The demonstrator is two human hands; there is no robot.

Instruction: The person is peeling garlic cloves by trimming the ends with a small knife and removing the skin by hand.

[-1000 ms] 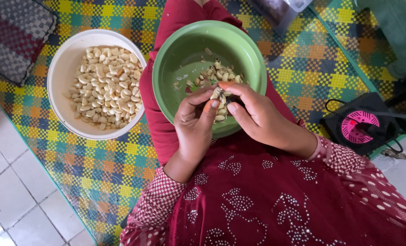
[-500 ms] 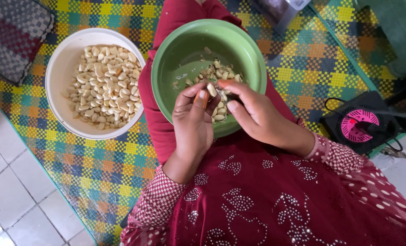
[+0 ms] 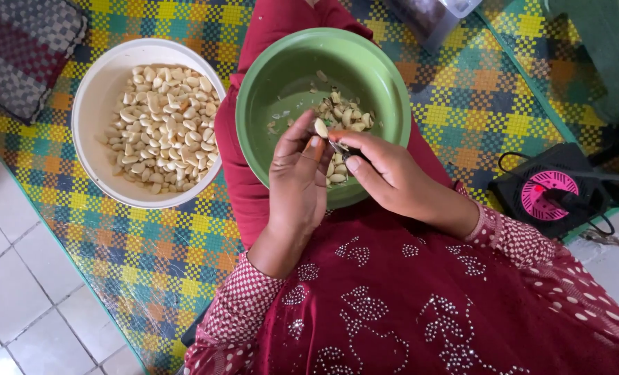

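- The left hand (image 3: 299, 184) was raised over the near rim of the green bowl, thumb and fingertips pinched on a single pale garlic clove (image 3: 321, 128) held at the fingertips, above the bowl's inside.
- The right hand (image 3: 392, 177) was closed around a small knife (image 3: 340, 148), of which only a short dark blade tip showed between thumb and forefinger; the tip pointed toward the clove and lay just beside it.
- The green bowl (image 3: 365, 62) rested on the person's lap, on the red garment; it held a small heap of unpeeled cloves (image 3: 344, 114) toward its near side, with loose scraps of skin scattered on its floor.
- The white bowl (image 3: 90, 104) stood on the mat to the left of the green bowl, close beside it but apart, and was filled with a layer of peeled cloves (image 3: 163, 128), pale and cream-coloured.
- The woven mat (image 3: 476, 104), checked in yellow, green and blue, lay under both bowls and over a white tiled floor (image 3: 24, 298).
- A small black device with a pink round face (image 3: 549, 191) and a cable sat on the mat at the right, well apart from the hands.
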